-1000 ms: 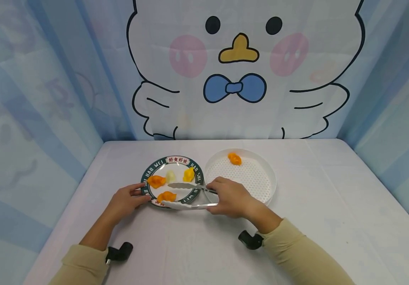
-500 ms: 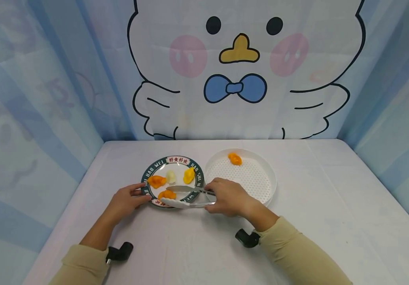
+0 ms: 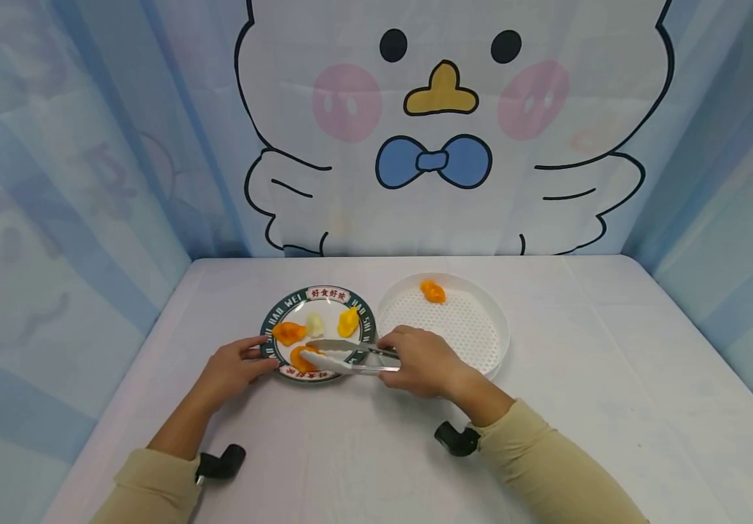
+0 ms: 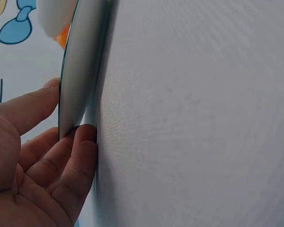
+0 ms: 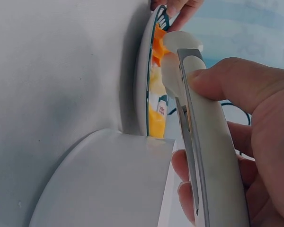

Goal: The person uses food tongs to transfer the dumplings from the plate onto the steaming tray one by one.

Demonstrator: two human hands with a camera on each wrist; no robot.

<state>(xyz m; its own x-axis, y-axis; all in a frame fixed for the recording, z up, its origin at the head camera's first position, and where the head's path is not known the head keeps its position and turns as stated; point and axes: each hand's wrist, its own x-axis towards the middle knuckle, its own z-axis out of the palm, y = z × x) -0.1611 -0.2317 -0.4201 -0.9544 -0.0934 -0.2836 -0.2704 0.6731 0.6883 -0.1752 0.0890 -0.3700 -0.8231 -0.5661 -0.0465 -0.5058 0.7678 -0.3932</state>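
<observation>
A round plate [image 3: 279, 308] with a green lettered rim carries two orange dumpling-shaped pieces, one pale piece [image 3: 314, 324] and one yellow piece [image 3: 348, 322]. My left hand [image 3: 229, 372] holds the plate's left edge; in the left wrist view the thumb is at the upper side and fingers are beneath the rim. My right hand [image 3: 430, 364] grips metal tongs [image 5: 210, 142] with whitish tips. Those tips stand around the nearer orange piece [image 3: 301, 359], partly covering it in the head view. The other orange piece [image 3: 288, 333] lies farther back, near the left rim.
Right of the plate stands a round white dish [image 3: 464, 331] with a dimpled bottom and raised wall, one orange piece [image 3: 432, 292] near its back. Both rest on a white-covered table [image 3: 324, 458]. Patterned curtains [image 3: 88, 182] enclose the back and sides.
The tongs' arms have come closer together around the nearer orange piece, the lower one moving up and inward. The right hand has shifted slightly; the left hand and plate stay put.
</observation>
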